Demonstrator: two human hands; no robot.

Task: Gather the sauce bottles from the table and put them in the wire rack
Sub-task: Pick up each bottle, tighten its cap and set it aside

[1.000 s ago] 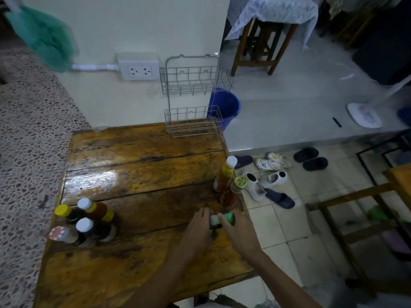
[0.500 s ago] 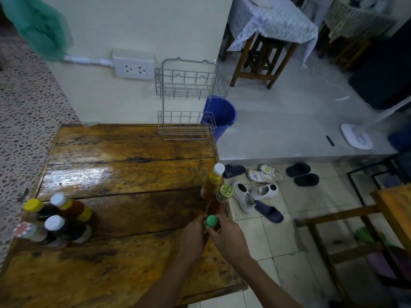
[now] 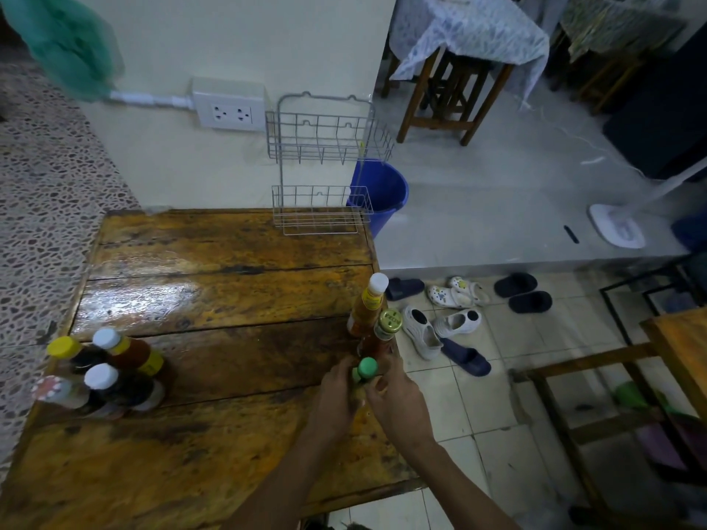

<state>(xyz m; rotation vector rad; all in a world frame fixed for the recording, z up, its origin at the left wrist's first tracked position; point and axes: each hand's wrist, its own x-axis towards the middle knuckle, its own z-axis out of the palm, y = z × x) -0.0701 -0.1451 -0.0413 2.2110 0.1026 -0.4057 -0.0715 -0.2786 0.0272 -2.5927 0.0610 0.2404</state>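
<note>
Wooden table [image 3: 214,300], glossy; both hands [image 3: 367,395] hold the green-capped bottle [image 3: 365,371]; tiled floor [image 3: 478,434] beside.

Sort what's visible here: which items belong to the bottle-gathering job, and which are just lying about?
Job: green-capped bottle held in both hands, two bottles behind it, four bottles at left, wire rack.
Lying about: blue bucket, shoes, wall socket.

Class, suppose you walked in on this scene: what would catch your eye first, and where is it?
Both hands, left hand and right hand, close round a green-capped bottle at the table's right edge. Four more bottles cluster at its left edge. The wire rack stands empty at the far end, against the wall.
</note>
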